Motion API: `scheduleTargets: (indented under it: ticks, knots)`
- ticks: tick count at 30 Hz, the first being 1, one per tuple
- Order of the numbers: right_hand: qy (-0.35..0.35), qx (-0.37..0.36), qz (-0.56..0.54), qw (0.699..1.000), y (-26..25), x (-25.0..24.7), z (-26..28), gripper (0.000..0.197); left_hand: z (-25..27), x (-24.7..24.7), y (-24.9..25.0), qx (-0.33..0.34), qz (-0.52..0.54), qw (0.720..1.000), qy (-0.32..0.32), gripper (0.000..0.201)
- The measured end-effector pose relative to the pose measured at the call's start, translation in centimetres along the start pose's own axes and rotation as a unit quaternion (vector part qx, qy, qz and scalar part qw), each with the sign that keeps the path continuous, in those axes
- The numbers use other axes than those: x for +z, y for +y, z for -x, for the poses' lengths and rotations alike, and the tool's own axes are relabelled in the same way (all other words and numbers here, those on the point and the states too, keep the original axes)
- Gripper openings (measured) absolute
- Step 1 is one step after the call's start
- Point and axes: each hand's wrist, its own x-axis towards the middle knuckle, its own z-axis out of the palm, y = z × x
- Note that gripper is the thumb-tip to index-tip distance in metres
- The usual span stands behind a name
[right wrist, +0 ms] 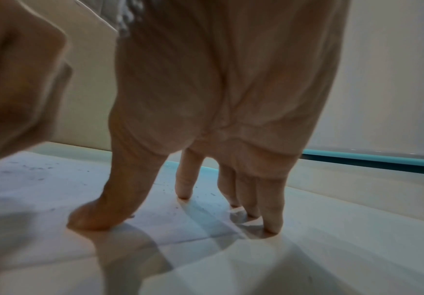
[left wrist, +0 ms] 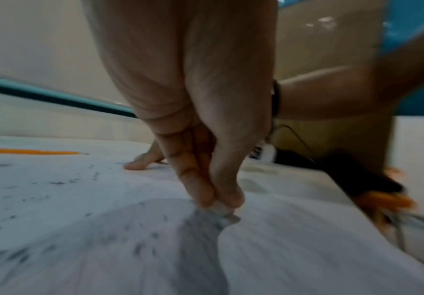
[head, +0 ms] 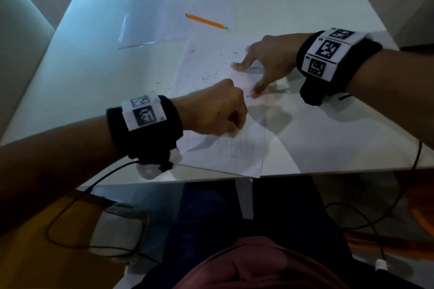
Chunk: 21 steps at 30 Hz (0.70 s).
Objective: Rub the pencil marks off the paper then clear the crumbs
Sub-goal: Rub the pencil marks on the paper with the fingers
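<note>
the left hand [head: 212, 110] is curled into a fist and pinches a small white eraser [left wrist: 222, 209] between thumb and fingertips, its tip pressed onto the paper [head: 206, 65], which lies on the white table [head: 82, 73]. the right hand [head: 265, 61] is spread, fingers straight, thumb and fingertips pinning the paper's right edge. dark crumbs [head: 204, 76] scatter over the sheet's far half; faint pencil marks [head: 234, 148] remain near the front edge. to rub well, short firm strokes running away from the pinning hand should keep the sheet from buckling. a pencil [head: 206, 21] lies well beyond.
</note>
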Motion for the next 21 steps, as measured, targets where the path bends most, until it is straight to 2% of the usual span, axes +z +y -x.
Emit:
scheduleTargets:
  ticks: [2, 4, 5, 7, 11, 14, 16, 18, 21]
  knots:
    - [0.001, -0.001, -0.002, 1.0, 0.0, -0.1, 0.1, 0.086, -1.3, -0.9, -0.5, -0.003, -0.013, 0.999, 0.047, 0.009]
    - [0.003, 0.006, -0.009, 1.0, -0.1, -0.1, 0.2, 0.079, -3.4, -2.0, -1.6, -0.04, -0.048, 0.991, 0.116, 0.011]
    - [0.003, 0.01, -0.014, 1.0, 0.0, 0.0, 0.1, 0.079, -4.3, -2.2, -2.2, -0.067, -0.066, 0.987, 0.127, 0.011]
    - [0.004, 0.009, -0.018, 1.0, 0.0, 0.1, 0.1, 0.08, -4.8, -1.8, -2.8, -0.085, -0.085, 0.986, 0.118, 0.012]
    - [0.011, 0.0, -0.003, 1.0, -0.1, 0.1, 0.1, 0.088, -1.9, 0.4, -1.4, -0.022, -0.075, 0.994, 0.077, 0.012]
    - [0.008, -0.001, -0.002, 1.0, -0.2, 0.0, 0.3, 0.089, -0.8, -0.1, -1.0, 0.004, -0.029, 0.999, 0.044, 0.009]
    - [0.006, 0.005, -0.008, 1.0, -0.2, -0.1, 0.5, 0.084, -2.1, -1.3, -1.6, 0.005, -0.029, 0.994, 0.104, 0.01]
    - [0.003, 0.009, -0.015, 1.0, -0.3, -0.1, 0.6, 0.077, -3.8, -2.2, -2.4, -0.025, -0.045, 0.986, 0.158, 0.009]
    - [0.004, 0.006, -0.016, 1.0, -0.4, -0.1, 0.6, 0.077, -4.4, -1.6, -2.7, -0.051, -0.052, 0.986, 0.151, 0.008]
